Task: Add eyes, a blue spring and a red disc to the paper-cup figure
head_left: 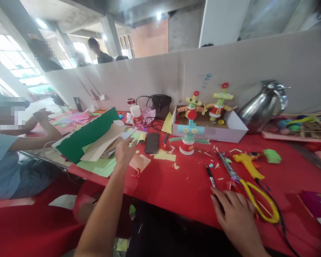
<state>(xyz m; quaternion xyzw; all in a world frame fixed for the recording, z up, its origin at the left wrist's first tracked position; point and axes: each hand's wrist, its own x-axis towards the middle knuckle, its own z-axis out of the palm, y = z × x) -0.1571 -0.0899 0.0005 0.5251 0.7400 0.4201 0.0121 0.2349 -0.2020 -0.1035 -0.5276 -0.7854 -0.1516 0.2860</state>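
My left hand [125,151] reaches out over the red table [176,185] toward a pile of coloured paper sheets [96,142], its fingers loosely apart and empty. My right hand [234,210] lies flat on the table near the front edge, resting on the end of a black pen [210,177]. Yellow-handled scissors [253,194] lie just right of that hand. A paper robot figure [188,137] stands in the middle of the table.
A white box [230,130] holds two more paper figures. Beside it are a steel jug [262,107], a yellow glue gun [247,164], a black phone [152,142] and a black bag [160,103]. A seated person [13,157] works at the left.
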